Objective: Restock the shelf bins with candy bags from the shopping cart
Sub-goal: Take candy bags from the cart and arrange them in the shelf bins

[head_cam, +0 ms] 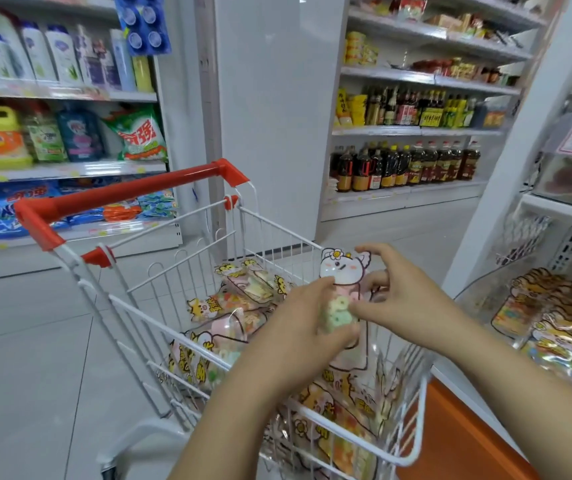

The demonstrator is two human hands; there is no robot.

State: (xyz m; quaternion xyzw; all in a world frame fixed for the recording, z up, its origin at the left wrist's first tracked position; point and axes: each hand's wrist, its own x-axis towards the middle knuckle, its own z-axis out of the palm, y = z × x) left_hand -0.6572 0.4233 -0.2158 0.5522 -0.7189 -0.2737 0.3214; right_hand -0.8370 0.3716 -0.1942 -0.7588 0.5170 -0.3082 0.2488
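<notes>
A white wire shopping cart (160,317) with a red handle stands in front of me, holding several candy bags (239,299). Above its right side I hold up one candy bag (341,271) with a white cartoon cat head and pastel sweets inside. My left hand (298,323) grips the bag's lower part. My right hand (398,292) pinches its right edge near the top. At the right, a clear shelf bin (474,296) holds several tiger-print candy bags (554,317).
Shelves with detergent and shampoo (63,133) line the left. Bottles of oil and sauce (405,164) fill the far shelves. A white pillar (277,116) rises behind the cart. An orange shelf base (461,434) sits low right. Grey tiled floor lies on the left.
</notes>
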